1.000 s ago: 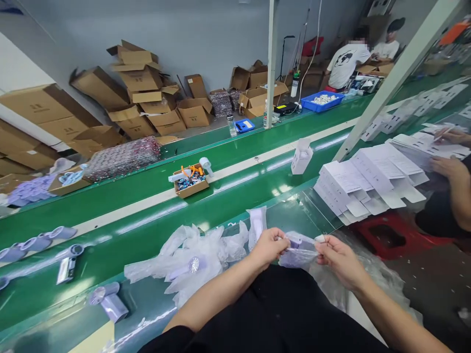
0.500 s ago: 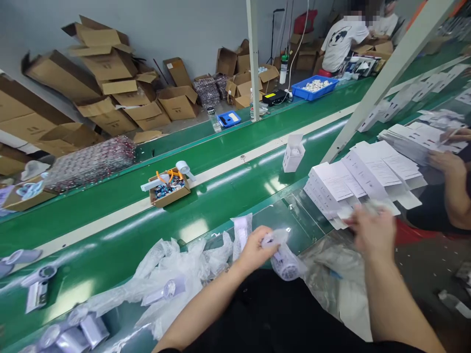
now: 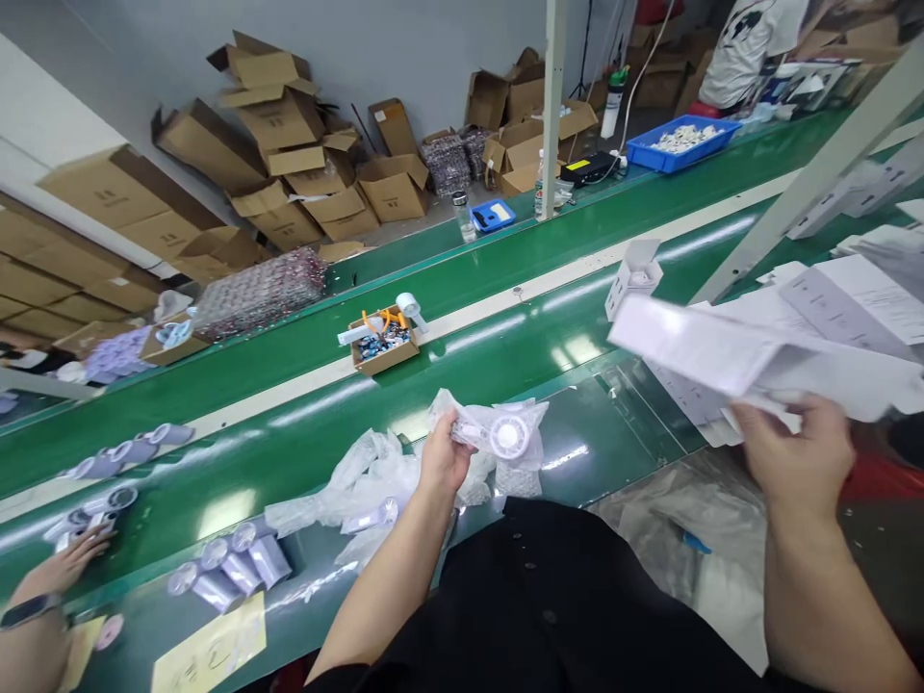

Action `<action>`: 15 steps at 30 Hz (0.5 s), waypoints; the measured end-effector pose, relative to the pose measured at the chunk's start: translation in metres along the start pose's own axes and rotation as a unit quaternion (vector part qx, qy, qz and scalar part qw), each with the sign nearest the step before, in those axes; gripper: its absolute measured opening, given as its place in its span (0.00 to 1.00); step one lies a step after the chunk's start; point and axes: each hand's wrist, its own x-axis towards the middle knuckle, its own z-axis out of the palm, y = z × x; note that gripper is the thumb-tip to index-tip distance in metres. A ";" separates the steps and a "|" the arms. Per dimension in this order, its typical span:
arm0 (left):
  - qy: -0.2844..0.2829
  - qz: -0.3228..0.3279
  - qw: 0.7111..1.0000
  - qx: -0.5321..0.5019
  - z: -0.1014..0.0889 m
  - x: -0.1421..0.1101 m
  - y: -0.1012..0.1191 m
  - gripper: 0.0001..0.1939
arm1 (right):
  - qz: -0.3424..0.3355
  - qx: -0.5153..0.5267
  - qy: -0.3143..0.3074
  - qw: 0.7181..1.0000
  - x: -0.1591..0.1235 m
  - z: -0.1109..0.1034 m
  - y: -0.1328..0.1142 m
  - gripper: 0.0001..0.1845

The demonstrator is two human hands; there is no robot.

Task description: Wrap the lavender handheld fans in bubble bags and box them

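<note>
My left hand [image 3: 444, 457] is closed around the handle end of a pale purple handheld fan [image 3: 508, 436] inside a clear plastic bag. Just beneath its round head lies another bagged piece [image 3: 518, 481] on the bench. Between the fingers of my right hand [image 3: 801, 457] is a white carton [image 3: 693, 348], raised and tilted, with its flap standing out to the right. Below it spreads a row of white cartons with printed sheets [image 3: 815, 294]. Crumpled bubble bags [image 3: 375, 467] lie left of my left hand, with a loose purple fan [image 3: 372, 517] among them.
Several purple fans [image 3: 231, 568] lie at the bench's left, beside a yellow paper [image 3: 209, 650]. A co-worker's hand [image 3: 72, 563] touches fans on the green belt [image 3: 310, 414]. An upright open carton [image 3: 633, 279] and a small parts box [image 3: 386, 358] stand there; a post [image 3: 808, 173] rises right.
My right hand has lifted a white carton off the row. My left hand has turned the bagged fan so its round face shows upward. The view has swung left, bringing in a co-worker's arm.
</note>
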 end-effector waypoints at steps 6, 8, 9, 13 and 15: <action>-0.073 0.058 0.995 0.045 0.033 -0.004 -0.008 0.15 | -0.315 -0.060 -0.216 0.922 -0.038 0.098 -0.017 0.16; -0.115 0.127 0.976 0.132 0.046 -0.003 -0.023 0.17 | -0.354 -0.028 -0.257 0.899 -0.038 0.121 -0.007 0.17; -0.123 0.186 0.956 0.193 0.051 -0.002 -0.030 0.16 | -0.360 -0.017 -0.256 0.897 -0.037 0.129 -0.002 0.18; -0.150 0.465 0.752 0.442 0.057 0.002 -0.056 0.12 | -0.355 0.009 -0.226 0.907 -0.031 0.139 0.013 0.22; -0.202 0.510 0.641 0.537 0.065 -0.001 -0.064 0.12 | -0.356 0.019 -0.228 0.906 -0.030 0.139 0.018 0.24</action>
